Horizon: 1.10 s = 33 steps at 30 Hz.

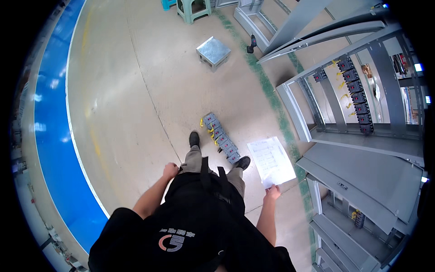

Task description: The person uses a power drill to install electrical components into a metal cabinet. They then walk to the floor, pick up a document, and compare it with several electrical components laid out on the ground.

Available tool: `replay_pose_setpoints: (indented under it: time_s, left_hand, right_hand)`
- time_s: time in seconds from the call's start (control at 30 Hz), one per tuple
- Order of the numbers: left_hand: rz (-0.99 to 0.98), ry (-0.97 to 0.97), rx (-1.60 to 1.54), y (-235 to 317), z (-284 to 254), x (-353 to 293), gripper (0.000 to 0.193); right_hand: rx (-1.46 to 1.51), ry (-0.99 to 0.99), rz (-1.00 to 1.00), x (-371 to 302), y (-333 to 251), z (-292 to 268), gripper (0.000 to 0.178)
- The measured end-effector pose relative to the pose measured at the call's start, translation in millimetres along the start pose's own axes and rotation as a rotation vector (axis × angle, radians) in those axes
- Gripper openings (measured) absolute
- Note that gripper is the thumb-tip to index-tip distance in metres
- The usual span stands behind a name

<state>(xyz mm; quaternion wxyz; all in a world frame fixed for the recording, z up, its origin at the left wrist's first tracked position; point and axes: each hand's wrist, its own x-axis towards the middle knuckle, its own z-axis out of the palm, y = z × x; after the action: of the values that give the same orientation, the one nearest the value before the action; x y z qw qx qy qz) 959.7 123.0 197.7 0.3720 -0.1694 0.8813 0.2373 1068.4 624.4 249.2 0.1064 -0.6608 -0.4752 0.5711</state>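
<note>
My right hand (273, 192) pinches the lower edge of a white sheet of paper (272, 161) with handwritten lines on it. The sheet is held out to the right of my body, above the floor. My left hand (171, 170) hangs beside my left thigh, its fingers curled in, and nothing shows in it. On the floor by my feet lies a row of several grey circuit breakers (220, 137), with yellow wires (210, 130) along their left side. The near end of the row lies close to my right shoe (244, 162).
Grey metal cabinets line the right; one frame holds a column of circuit breakers (358, 97). A low metal stool (213, 51) stands ahead, with a cordless drill (251, 44) to its right. A green plastic stool (194, 10) is farther off. A blue floor strip (52, 127) runs along the left.
</note>
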Motion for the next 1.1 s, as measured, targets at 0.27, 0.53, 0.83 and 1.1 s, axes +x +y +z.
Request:
replay_pose_setpoints:
  time_s: [0.27, 0.53, 0.83, 1.1]
  left_hand:
    - [0.092, -0.039, -0.150, -18.9, -78.5, 66.5, 0.026]
    - [0.169, -0.186, 0.174, -14.0, -96.8, 90.2, 0.027]
    - [0.276, -0.136, 0.252, 64.6, -134.3, 129.6, 0.026]
    - [0.264, -0.036, 0.137, 100.0, -213.8, 169.3, 0.027]
  right_hand:
    - [0.048, 0.113, 0.043, -77.5, 40.0, 54.9, 0.027]
    - [0.106, 0.141, 0.003, -105.1, 38.3, 81.7, 0.037]
    - [0.076, 0.317, 0.024, -91.7, 80.7, 111.4, 0.034]
    - [-0.035, 0.157, 0.051, -17.4, 28.2, 217.7, 0.037]
